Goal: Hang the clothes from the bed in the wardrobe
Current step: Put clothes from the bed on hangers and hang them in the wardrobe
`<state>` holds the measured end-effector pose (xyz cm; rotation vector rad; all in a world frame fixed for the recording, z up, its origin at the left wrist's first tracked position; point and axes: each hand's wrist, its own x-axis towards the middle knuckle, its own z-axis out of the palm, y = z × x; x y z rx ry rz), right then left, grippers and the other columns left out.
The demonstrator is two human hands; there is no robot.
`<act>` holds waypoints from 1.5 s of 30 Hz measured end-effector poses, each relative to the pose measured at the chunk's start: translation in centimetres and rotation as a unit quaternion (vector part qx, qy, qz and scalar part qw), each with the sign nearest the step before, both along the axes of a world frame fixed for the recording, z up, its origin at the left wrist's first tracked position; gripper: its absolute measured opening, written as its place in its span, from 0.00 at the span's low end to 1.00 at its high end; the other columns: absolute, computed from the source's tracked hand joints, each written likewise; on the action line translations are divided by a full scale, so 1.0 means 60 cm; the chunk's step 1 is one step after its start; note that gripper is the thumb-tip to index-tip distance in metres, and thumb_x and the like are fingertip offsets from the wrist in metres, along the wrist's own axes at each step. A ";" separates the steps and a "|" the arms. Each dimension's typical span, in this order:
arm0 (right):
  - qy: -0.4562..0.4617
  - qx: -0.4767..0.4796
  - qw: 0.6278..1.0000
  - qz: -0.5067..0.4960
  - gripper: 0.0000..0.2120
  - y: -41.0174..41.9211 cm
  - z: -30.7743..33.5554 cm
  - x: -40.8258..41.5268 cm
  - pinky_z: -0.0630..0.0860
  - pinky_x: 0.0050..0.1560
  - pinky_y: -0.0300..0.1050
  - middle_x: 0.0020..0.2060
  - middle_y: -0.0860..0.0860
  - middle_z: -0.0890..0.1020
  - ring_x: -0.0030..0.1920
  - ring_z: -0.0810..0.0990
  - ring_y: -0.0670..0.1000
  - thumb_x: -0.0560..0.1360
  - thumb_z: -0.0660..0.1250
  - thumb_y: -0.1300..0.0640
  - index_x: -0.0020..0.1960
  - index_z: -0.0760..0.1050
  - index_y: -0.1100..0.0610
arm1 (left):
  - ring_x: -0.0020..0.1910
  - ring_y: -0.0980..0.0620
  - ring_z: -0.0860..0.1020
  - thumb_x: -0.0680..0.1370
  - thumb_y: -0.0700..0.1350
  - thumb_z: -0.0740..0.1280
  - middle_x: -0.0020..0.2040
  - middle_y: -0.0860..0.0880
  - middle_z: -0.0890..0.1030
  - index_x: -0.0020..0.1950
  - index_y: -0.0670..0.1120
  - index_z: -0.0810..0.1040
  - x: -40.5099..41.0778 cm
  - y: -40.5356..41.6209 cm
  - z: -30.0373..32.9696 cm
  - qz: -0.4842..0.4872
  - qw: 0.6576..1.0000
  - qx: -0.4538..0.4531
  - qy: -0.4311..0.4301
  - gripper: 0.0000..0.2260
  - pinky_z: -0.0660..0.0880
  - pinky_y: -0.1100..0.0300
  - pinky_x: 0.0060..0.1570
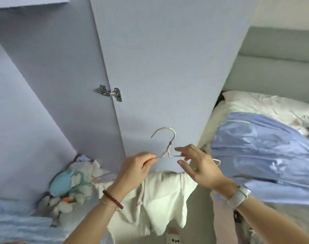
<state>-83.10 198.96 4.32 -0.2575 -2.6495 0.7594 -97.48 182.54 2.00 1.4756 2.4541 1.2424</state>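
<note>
I hold a thin white wire hanger (167, 148) in front of the open wardrobe door (160, 71). A cream-white garment (160, 199) is draped over its lower bar and hangs down between my arms. My left hand (136, 169) pinches the hanger's left shoulder wire. My right hand (197, 164) holds the right shoulder wire between thumb and fingers, with the other fingers spread. The hanger's hook points up and curls to the left. A light blue garment (261, 152) lies crumpled on the bed (266, 106) to the right.
A pile of pale blue and white clothes (72, 184) lies inside the bottom of the wardrobe at the left. A metal hinge (110, 92) sits on the door's edge. The grey padded headboard (276, 64) rises behind the bed.
</note>
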 end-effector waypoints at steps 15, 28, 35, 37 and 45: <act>0.101 -0.118 0.922 -0.354 0.12 0.299 0.008 0.433 0.65 0.35 0.52 0.25 0.50 0.69 0.30 0.67 0.54 0.77 0.62 0.60 0.36 0.66 0.60 | 0.33 0.53 0.76 0.72 0.43 0.70 0.35 0.49 0.82 0.41 0.43 0.83 0.375 0.521 0.035 -0.348 0.937 -0.013 0.039 0.05 0.73 0.55 0.35; 0.282 -0.142 0.683 -0.659 0.13 0.472 -0.027 0.855 0.70 0.35 0.52 0.29 0.49 0.77 0.29 0.72 0.49 0.77 0.60 0.61 0.35 0.69 0.51 | 0.40 0.45 0.79 0.72 0.49 0.68 0.37 0.48 0.82 0.41 0.45 0.83 0.870 0.844 0.037 -0.545 0.832 0.039 0.093 0.09 0.67 0.52 0.47; 0.188 -0.130 0.605 -0.762 0.10 0.583 -0.110 1.023 0.70 0.42 0.49 0.32 0.46 0.78 0.39 0.77 0.53 0.78 0.59 0.59 0.40 0.74 0.60 | 0.70 0.48 0.62 0.77 0.47 0.61 0.71 0.47 0.65 0.71 0.51 0.66 1.044 0.890 -0.063 -0.530 0.833 -0.060 0.150 0.21 0.50 0.44 0.70; 0.126 -0.164 0.596 -0.776 0.11 0.607 -0.176 1.055 0.70 0.44 0.50 0.39 0.54 0.82 0.45 0.79 0.58 0.78 0.58 0.56 0.44 0.75 0.60 | 0.74 0.51 0.50 0.78 0.49 0.58 0.76 0.49 0.54 0.74 0.54 0.56 1.031 0.878 -0.136 -0.519 0.818 -0.170 0.179 0.25 0.41 0.43 0.71; -0.049 -0.323 0.498 -0.803 0.25 0.630 -0.386 1.084 0.61 0.66 0.58 0.68 0.66 0.64 0.68 0.63 0.63 0.80 0.53 0.53 0.68 0.56 0.70 | 0.73 0.44 0.33 0.76 0.62 0.54 0.76 0.54 0.36 0.74 0.62 0.41 0.915 0.829 -0.377 -0.456 0.727 -0.424 0.290 0.31 0.33 0.32 0.63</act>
